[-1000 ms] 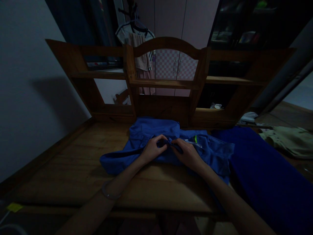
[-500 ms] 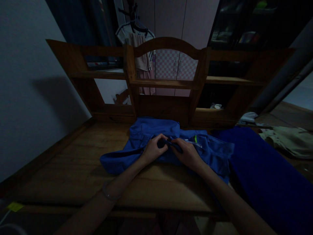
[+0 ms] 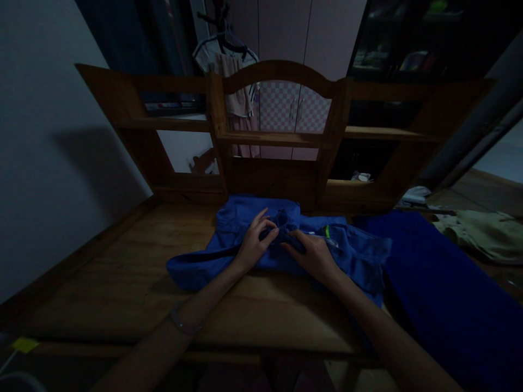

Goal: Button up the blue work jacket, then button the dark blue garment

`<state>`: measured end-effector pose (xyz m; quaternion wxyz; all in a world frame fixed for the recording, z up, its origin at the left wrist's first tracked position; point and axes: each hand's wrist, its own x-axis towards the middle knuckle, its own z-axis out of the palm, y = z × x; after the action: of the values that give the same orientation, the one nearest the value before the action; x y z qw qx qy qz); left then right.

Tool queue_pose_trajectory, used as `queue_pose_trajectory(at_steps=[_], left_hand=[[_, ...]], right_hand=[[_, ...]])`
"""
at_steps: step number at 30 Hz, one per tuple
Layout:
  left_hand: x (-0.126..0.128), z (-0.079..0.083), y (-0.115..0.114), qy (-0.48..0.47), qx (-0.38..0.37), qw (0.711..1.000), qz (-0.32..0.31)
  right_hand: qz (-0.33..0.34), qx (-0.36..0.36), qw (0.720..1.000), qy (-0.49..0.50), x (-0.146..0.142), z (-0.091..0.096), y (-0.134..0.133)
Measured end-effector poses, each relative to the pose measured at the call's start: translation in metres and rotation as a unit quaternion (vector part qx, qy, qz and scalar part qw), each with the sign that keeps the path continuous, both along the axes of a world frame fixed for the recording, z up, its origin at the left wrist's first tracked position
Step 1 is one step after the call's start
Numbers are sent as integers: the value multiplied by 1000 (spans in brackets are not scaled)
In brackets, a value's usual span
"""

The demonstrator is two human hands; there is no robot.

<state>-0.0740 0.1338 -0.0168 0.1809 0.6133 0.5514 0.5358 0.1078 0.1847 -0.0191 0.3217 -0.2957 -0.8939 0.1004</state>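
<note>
At 6 o'clock, one left hand [image 3: 255, 243] and one right hand [image 3: 314, 255] are sitting over one blue cloth pile [image 3: 355, 253] on one worktop [image 3: 122, 261]. One bracelet [image 3: 182, 326] is showing at 7 o'clock. One dark-blue cloth [image 3: 445, 294] is lying at 4 o'clock. At 12 o'clock, two checked doors [image 3: 278, 106] are carrying two handles [image 3: 292, 110].

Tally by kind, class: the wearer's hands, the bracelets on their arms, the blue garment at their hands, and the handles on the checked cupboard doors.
Hands: 2 (left hand, right hand)
Bracelet: 1
Blue garment: 1
Checked-door handles: 2
Total: 6
</note>
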Motion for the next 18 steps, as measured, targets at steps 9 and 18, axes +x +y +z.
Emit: queue_pose_trajectory(at_steps=[9,18], left_hand=[[-5,-11,9,-30,-22,999,6],[-5,-14,10,21,-49,998,14]], right_hand=[[12,9,1000,-13,0,4,-2],[64,-5,998,-22,3,18,-9]])
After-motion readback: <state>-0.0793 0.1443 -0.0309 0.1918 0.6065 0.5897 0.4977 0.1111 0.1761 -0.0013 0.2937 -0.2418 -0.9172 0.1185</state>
